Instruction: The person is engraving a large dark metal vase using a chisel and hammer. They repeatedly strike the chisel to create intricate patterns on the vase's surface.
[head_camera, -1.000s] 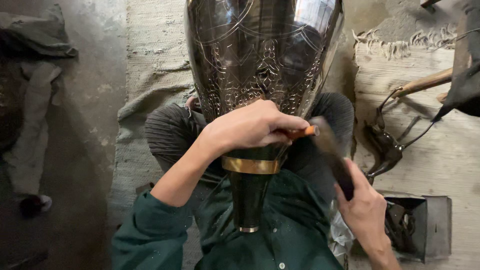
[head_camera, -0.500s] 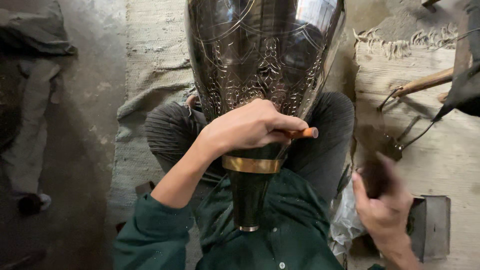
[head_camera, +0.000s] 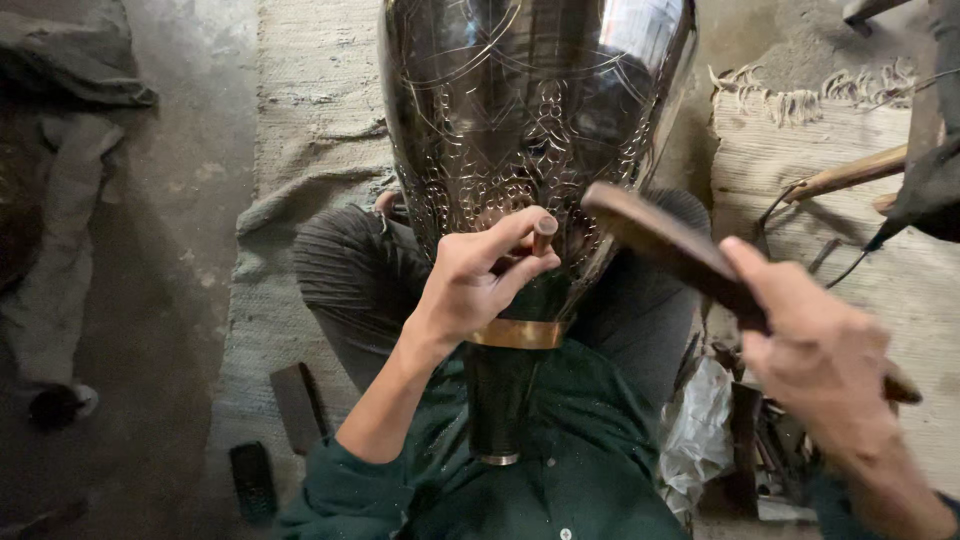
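The right hand (head_camera: 825, 355) has been swinging up from low at the right since half a second ago, and the wooden mallet (head_camera: 690, 262) it is gripping is now coming in level, its dark head sitting just beside the top of the chisel (head_camera: 543, 236). The fingers are closing round the mallet's handle, with the end of the handle poking out past the heel of the hand. The left hand (head_camera: 478, 282) has been staying where it was, against the lower body of the vase (head_camera: 535, 130), and it is pinching the short chisel between thumb and fingers, holding its tip against the metal while its blunt top is pointing up toward the mallet.

The vase is lying across the person's lap, its wide, shiny body reaching away from the camera and its narrow neck pointing back toward the chest. Fine scrolls and leaf shapes are showing on its dark surface. A brass band (head_camera: 520, 333) is ringing the neck just below the left hand, and the dark neck is running on down to a pale rim over the green shirt (head_camera: 560, 470).

The person is sitting on a burlap mat (head_camera: 310, 150), with knees in dark ribbed trousers spreading to either side of the vase. A phone (head_camera: 252, 482) is lying on the floor near the left elbow, beside a flat dark bar (head_camera: 300, 405). To the right, a wooden-handled tool (head_camera: 850, 172) is resting on another mat, and a crumpled plastic bag (head_camera: 695, 425) is sitting by the right knee.
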